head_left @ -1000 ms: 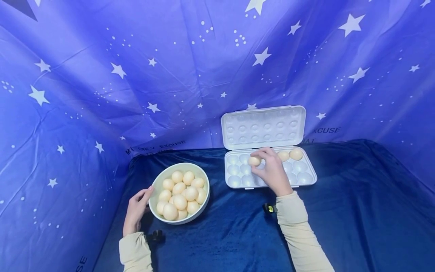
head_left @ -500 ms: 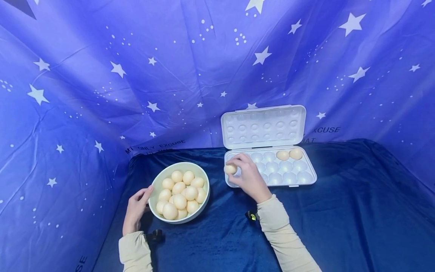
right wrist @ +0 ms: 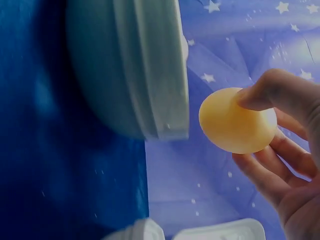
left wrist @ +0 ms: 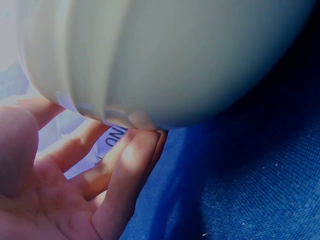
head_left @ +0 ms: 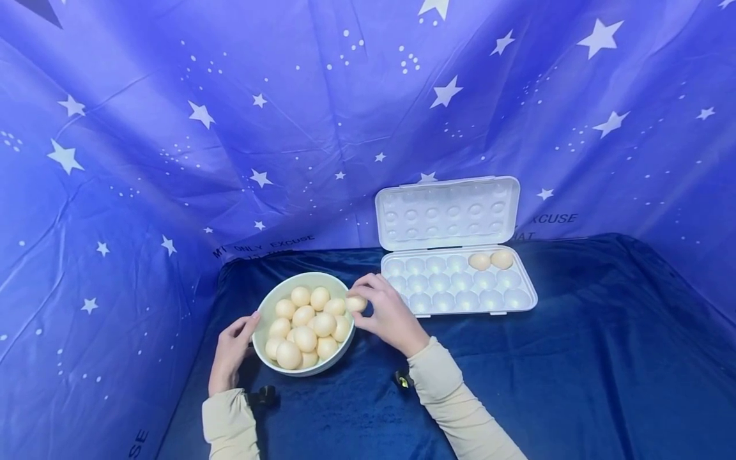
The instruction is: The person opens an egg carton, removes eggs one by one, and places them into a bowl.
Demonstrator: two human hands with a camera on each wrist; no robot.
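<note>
My right hand [head_left: 388,314] pinches a pale cream egg [head_left: 356,303] between thumb and fingers, just beside the right rim of the bowl [head_left: 259,332]. In the right wrist view the egg is held apart from the bowl's rim, with the thumb on one side and fingers on the other. Several similar eggs [head_left: 305,340] fill the pale green bowl. My left hand [head_left: 229,354] rests its fingertips against the bowl's outer left side. The left wrist view shows those fingers [left wrist: 127,170] extended along the bowl's wall, with the thumb apart from it.
Right of the bowl lies a white egg carton [head_left: 460,305], its lid [head_left: 448,217] raised at the back. Two eggs [head_left: 490,259] sit in its back right cups. A dark blue cloth [head_left: 604,358] covers the table, and a starry blue curtain [head_left: 345,115] surrounds it.
My right hand has carried the egg leftward from over the carton to the bowl's right rim. The left hand and the bowl have stayed in place.
</note>
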